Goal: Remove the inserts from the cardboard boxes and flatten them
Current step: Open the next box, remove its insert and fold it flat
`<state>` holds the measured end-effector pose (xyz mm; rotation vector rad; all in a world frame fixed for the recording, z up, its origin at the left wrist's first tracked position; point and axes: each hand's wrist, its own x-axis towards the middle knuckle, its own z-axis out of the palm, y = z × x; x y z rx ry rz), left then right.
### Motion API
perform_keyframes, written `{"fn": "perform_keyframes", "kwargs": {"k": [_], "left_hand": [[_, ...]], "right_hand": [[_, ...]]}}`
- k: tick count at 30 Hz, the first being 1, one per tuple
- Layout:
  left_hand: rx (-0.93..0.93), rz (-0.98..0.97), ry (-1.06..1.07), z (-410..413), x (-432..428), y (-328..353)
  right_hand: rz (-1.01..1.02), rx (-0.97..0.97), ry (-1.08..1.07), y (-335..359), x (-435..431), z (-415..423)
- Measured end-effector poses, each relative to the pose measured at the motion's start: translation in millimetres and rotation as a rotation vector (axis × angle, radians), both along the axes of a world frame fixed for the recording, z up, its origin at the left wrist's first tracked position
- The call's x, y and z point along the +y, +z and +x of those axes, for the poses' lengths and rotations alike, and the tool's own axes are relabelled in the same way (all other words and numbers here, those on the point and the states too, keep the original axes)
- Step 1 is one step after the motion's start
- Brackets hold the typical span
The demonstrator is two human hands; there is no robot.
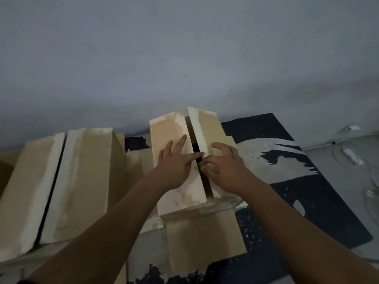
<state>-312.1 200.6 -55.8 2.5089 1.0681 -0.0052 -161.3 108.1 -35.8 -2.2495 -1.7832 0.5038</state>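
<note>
Cardboard box at the left edge of the dark mat, top flaps nearly closed. My left hand lies flat, fingers straight, on the left flap. My right hand curls round the inner edge of the right flap. I judge the board light, stiff and easily creased, best lifted at the central slit.

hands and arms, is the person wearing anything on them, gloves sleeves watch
No gloves: the left hand and right hand are bare. The left forearm and right forearm are uncovered too, with no watch, ring or bracelet visible. A dark strip at the bottom left corner may be a sleeve edge; I cannot tell.
</note>
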Motion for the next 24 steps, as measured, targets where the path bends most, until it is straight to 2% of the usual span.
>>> {"fn": "perform_keyframes", "kwargs": {"k": [5,9,12,14,20,22,24], "left_hand": [[0.029,0.068,-0.003,13,-1,16],[0.018,-0.002,0.064,20,-10,21],[0.134,0.012,0.080,22,-16,23],[0.244,0.062,0.060,24,-21,27],[0.295,0.174,0.224,22,-41,49],[0.287,0.209,0.302,13,-43,57],[0.304,0.240,0.371,1,-45,63]], "right_hand": [[0.030,-0.094,0.064,11,1,9],[0.081,-0.080,0.069,27,-1,18],[0.174,-0.081,0.077,40,-4,32],[0.188,-0.186,0.111,47,-8,41],[-0.209,-0.711,0.166,65,-21,65],[-0.340,-0.801,0.178,59,-18,70],[-0.409,-0.775,0.161,44,-14,73]]}}
